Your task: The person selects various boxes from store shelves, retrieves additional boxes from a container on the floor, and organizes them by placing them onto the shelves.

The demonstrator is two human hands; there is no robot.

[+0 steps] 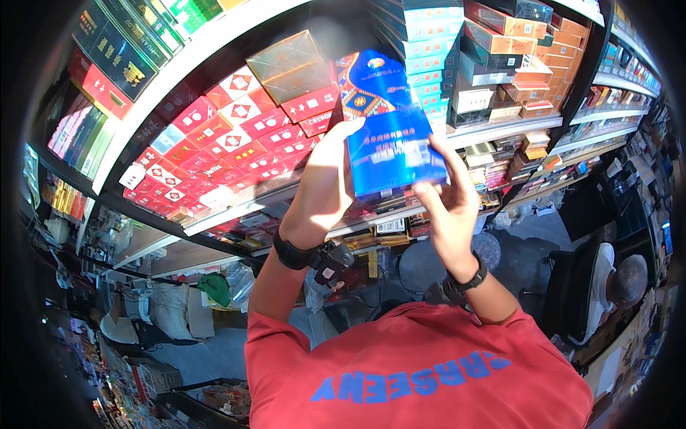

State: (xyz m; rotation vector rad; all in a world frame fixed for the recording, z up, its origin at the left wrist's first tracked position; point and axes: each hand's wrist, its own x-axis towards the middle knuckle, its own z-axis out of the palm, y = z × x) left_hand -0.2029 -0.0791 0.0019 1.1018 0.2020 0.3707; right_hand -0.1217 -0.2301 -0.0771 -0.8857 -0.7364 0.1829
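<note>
A glossy blue carton [394, 145] with a patterned band and printed writing is held up in front of the shelves, between both hands. My left hand [327, 179] grips its left side, the thumb near the front face. At the lower right corner, the fingers and thumb of my right hand [453, 201] hold the carton. Behind it, red cigarette cartons [236, 137] are stacked on a shelf, with a gold-brown carton [292, 64] on top. Teal cartons [431, 64] form a tall stack to the right. Each wrist wears a black band, the left one with a small device.
The white-edged shelf [504, 131] also carries orange and dark cartons [528, 69]. Below are lower shelves with small boxes. A round stool [426, 265] stands beneath. A person [616, 284] sits in a black chair at the right; another person [120, 324] is at the lower left.
</note>
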